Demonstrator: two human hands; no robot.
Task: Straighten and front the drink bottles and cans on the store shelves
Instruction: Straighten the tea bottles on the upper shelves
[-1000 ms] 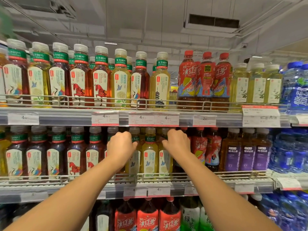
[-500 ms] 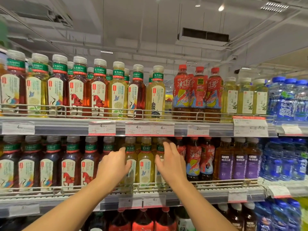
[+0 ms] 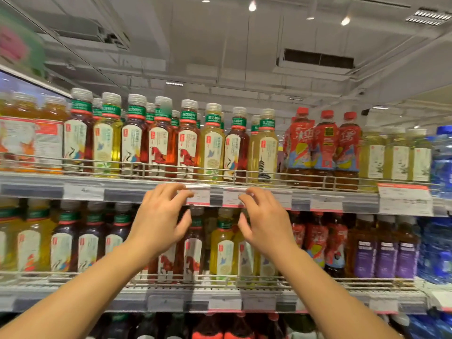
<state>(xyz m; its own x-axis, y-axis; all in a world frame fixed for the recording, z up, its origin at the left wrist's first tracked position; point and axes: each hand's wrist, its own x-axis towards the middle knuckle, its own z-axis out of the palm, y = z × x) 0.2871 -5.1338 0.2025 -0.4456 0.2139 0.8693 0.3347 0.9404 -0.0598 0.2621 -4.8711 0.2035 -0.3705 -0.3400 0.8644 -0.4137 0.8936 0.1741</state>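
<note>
**Drinks shelving, two tiers in view, both hands raised**

Upper shelf (image 3: 137,189): it is carrying a front row of tea bottles (image 3: 212,143) with white caps and green neck bands, amber and pale yellow mixed, standing upright behind a wire rail (image 3: 195,167). To their right, three red-capped bottles (image 3: 324,148) are standing together, then pale green ones, then blue water bottles (image 3: 442,162) at the far right edge.

Lower shelf (image 3: 220,297): it is holding more tea bottles (image 3: 222,248), red-labelled bottles and purple-labelled bottles (image 3: 386,258), also upright behind a rail.

Price tags (image 3: 203,196): they are sitting along the upper shelf's front edge.

My left hand (image 3: 159,223): I am holding it up in front of the lower tea bottles, fingers loosely curled and spread, gripping nothing, fingertips level with the tag strip.

My right hand (image 3: 265,221): I am holding it just beside the left, likewise loosely curled and empty. I cannot tell whether either hand is touching the strip.
</note>
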